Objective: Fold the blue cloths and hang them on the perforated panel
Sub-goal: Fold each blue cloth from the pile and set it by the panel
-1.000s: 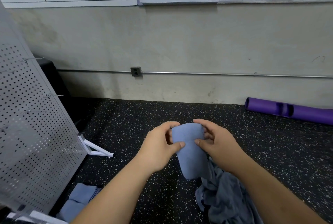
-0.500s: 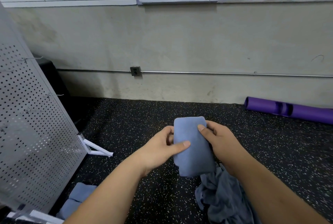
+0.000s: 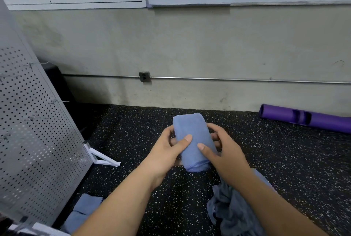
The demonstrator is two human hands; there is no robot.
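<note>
Blue cloth (image 3: 191, 133), folded compact, is held right of the perforated panel (image 3: 38, 131); left hand (image 3: 167, 152) and right hand (image 3: 226, 152) pinch it, thumbs likely holding layers together.

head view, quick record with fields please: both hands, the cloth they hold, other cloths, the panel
held cloth: blue bundle, folded compact, held up above the floor
left hand: left hand grips the bundle's left side, thumb on top
right hand: right hand grips its right side, thumb on top
by panel foot: folded cloths lying on the floor
lower right: crumpled cloth pile, unfolded
panel: perforated panel at left, wire hooks bare where visible
stage: bundle folded, not yet hung
</note>
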